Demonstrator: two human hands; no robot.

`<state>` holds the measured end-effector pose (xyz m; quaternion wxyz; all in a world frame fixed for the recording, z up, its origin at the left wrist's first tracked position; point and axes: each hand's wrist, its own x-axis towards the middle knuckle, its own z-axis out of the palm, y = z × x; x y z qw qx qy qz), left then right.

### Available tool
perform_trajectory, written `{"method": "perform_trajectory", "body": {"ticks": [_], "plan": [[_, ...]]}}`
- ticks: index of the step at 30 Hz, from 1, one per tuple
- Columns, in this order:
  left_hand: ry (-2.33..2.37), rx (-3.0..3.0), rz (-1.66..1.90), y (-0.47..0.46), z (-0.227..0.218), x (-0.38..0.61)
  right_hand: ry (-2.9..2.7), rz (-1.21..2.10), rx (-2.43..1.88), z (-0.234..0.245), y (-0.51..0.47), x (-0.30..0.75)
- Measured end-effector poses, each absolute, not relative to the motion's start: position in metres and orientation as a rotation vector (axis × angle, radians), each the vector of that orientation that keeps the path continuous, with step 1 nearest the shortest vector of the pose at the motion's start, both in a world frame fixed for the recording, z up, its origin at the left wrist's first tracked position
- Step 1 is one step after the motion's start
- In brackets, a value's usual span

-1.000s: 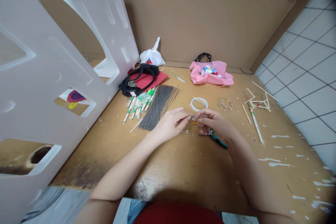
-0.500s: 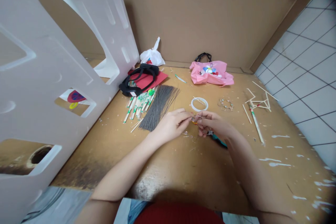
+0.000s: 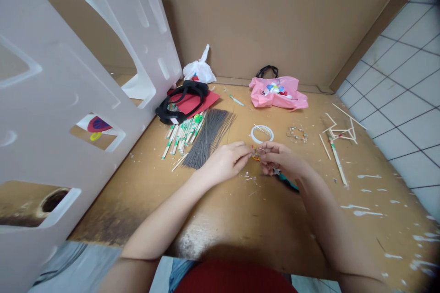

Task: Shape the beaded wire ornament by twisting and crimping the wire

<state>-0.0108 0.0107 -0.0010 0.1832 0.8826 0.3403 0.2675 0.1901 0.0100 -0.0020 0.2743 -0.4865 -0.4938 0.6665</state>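
My left hand (image 3: 225, 161) and my right hand (image 3: 280, 159) meet above the middle of the wooden table (image 3: 240, 210). Both pinch a small orange and red beaded wire piece (image 3: 255, 154) between their fingertips. A teal-handled tool (image 3: 287, 181) pokes out from under my right hand; whether that hand also grips it I cannot tell. Tiny bits of wire (image 3: 246, 176) lie on the table just below my hands.
A bundle of thin grey wires (image 3: 209, 137) and green-white sticks (image 3: 182, 135) lie left of my hands. Behind are a white tape ring (image 3: 261, 133), a beaded chain (image 3: 296, 134), a pink bag (image 3: 277, 93), black strap on red paper (image 3: 182, 100). Wooden sticks (image 3: 337, 139) lie right. White plastic panel (image 3: 68, 100) stands left.
My hands stay together on the small piece, with only slight finger movement. The view has shifted a little, so everything sits slightly higher in the frame.
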Motion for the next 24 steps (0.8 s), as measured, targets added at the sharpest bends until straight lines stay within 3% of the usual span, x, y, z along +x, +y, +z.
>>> {"method": "perform_trajectory", "body": {"ticks": [11, 24], "plan": [[1.204, 2.7, 0.407, 0.003, 0.002, -0.007, -1.449, 1.5, -1.48, -0.007, 0.006, 0.188], [1.212, 2.679, 0.403, 0.007, 0.0, -0.008, -1.506, 1.368, -1.51, -0.015, 0.009, 0.189]]}}
